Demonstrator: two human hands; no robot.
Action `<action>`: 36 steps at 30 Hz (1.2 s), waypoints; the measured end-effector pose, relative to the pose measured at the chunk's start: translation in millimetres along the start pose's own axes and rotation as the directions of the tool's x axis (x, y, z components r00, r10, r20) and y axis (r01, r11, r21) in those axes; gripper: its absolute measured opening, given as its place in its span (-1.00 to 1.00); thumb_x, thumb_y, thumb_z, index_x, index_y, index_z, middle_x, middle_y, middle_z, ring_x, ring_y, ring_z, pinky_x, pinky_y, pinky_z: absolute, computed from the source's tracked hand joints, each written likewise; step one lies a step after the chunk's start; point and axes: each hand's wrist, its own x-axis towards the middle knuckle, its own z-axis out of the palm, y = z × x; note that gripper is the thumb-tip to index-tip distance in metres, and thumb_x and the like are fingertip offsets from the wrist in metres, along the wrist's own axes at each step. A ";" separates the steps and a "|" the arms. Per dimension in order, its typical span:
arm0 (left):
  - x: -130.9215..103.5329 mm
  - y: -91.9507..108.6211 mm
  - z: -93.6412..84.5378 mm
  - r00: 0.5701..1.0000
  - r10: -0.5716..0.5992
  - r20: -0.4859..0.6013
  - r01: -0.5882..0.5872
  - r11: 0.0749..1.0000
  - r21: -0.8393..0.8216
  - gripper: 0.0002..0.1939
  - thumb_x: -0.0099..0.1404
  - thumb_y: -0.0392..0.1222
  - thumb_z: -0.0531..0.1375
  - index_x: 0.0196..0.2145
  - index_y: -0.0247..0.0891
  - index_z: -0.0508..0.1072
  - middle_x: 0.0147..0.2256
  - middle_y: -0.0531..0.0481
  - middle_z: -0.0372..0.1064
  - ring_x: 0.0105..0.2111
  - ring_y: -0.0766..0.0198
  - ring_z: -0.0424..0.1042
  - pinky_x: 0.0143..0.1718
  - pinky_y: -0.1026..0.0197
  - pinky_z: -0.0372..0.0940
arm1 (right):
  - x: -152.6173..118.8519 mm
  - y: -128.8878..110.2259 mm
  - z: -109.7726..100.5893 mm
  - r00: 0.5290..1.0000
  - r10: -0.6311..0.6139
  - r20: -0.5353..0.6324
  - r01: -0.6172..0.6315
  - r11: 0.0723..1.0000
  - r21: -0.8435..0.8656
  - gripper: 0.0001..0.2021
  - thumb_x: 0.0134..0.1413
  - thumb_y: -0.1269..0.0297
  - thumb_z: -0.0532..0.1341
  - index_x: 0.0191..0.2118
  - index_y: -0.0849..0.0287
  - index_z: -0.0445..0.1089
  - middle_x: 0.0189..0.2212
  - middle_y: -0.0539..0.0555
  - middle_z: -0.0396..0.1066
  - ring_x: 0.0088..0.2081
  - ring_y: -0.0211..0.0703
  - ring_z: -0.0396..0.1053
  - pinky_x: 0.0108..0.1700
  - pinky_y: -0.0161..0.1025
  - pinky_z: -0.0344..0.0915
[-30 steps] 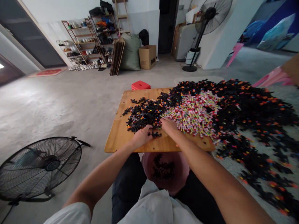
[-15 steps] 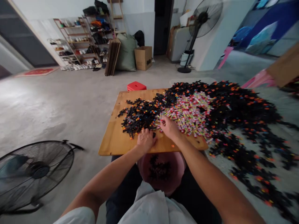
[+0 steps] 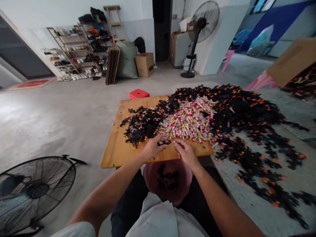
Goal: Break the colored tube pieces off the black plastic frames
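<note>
My left hand (image 3: 151, 148) is closed around a small black toy gun (image 3: 164, 143) just above the wooden board (image 3: 112, 146). Facing it, my right hand (image 3: 187, 154) pinches a small tube (image 3: 175, 142) at its fingertips, mostly covered by the fingers. Beyond both hands lies a heap of small pink, white and yellow-green tubes (image 3: 191, 120). A pile of black toy guns (image 3: 142, 126) with orange and blue bits sits to the left of that heap. Under the board's near edge, a pink tub (image 3: 187, 179) between my legs has several black pieces in it.
A much larger mass of black toy guns (image 3: 247, 112) spreads to the right. A red stool (image 3: 139, 93) stands behind the board. On the floor at left is a black fan (image 3: 37, 189); a standing fan (image 3: 195, 39) and a cardboard box (image 3: 145, 65) are farther back.
My right hand has drawn back from the tube heap towards my left hand. The left hand has lifted off the board with a toy gun in it. The view has shifted slightly.
</note>
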 end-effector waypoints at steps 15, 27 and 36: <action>-10.4 38.0 -10.6 0.922 0.345 0.176 -0.385 0.865 0.321 -0.82 0.40 -0.17 0.20 -0.25 -0.20 0.62 -0.27 -0.04 0.59 -0.26 0.21 0.55 -0.14 0.22 0.38 | -11.1 -12.6 -6.2 0.998 -0.037 0.045 0.031 0.992 0.126 -0.60 0.17 -0.09 0.33 -0.13 0.18 0.58 -0.63 -0.11 0.23 -0.63 -0.30 0.15 -0.59 -0.31 0.18; -16.6 38.5 -15.3 0.852 0.421 0.311 -0.523 0.676 0.519 -0.61 0.56 -0.02 0.00 -0.20 -0.24 0.56 -0.29 -0.09 0.44 -0.30 0.24 0.45 -0.31 0.24 0.26 | -17.1 -20.4 -1.8 0.987 0.078 0.143 -0.116 0.951 0.286 -0.67 0.06 -0.02 0.42 -0.30 0.17 0.51 -0.59 -0.14 0.16 -0.64 -0.36 0.07 -0.66 -0.35 0.08; -14.8 28.7 -14.3 0.842 0.436 0.317 -0.535 0.599 0.595 -0.62 0.54 0.02 0.06 -0.20 -0.22 0.59 -0.30 -0.06 0.46 -0.36 0.25 0.42 -0.39 0.23 0.18 | -20.5 -27.6 -2.7 0.993 -0.081 0.086 0.095 0.981 -0.172 -0.64 0.24 -0.03 0.27 -0.17 0.19 0.61 -0.66 -0.08 0.29 -0.61 -0.24 0.24 -0.53 -0.28 0.23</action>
